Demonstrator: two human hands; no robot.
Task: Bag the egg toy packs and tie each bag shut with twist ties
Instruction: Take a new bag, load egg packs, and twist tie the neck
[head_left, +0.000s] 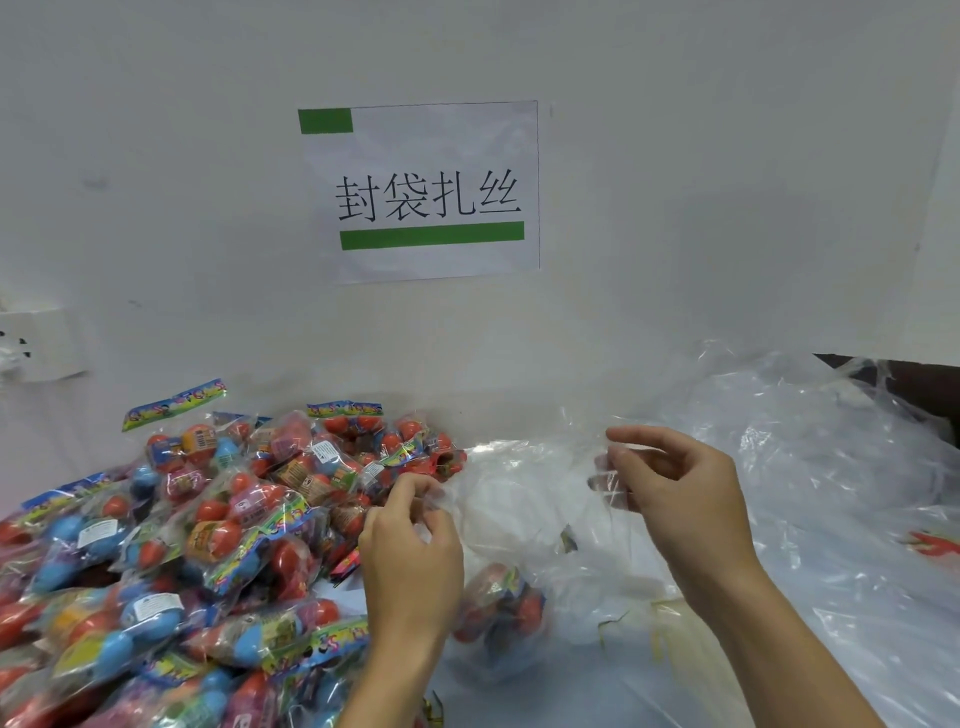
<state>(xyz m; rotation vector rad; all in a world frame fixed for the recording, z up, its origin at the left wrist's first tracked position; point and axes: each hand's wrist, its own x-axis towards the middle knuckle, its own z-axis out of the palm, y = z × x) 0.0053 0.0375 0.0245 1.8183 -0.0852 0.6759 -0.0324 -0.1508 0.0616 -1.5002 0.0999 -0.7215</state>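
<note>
A heap of egg toy packs (208, 525), red, blue and orange eggs in printed clear wrappers, covers the left of the table. Between my hands hangs a clear plastic bag (530, 499). My left hand (410, 551) pinches its left edge with curled fingers. My right hand (675, 499) pinches the right edge between thumb and fingers, holding the mouth spread. One egg toy pack (501, 603) lies inside the bag, low down. Thin yellowish twist ties (654, 623) lie under the plastic near my right forearm.
A large pile of crumpled clear plastic bags (810, 493) fills the right side. A paper sign (421, 192) with green bars hangs on the white wall behind. A wall socket (36, 343) sits at far left. A red packet (935, 543) shows at the right edge.
</note>
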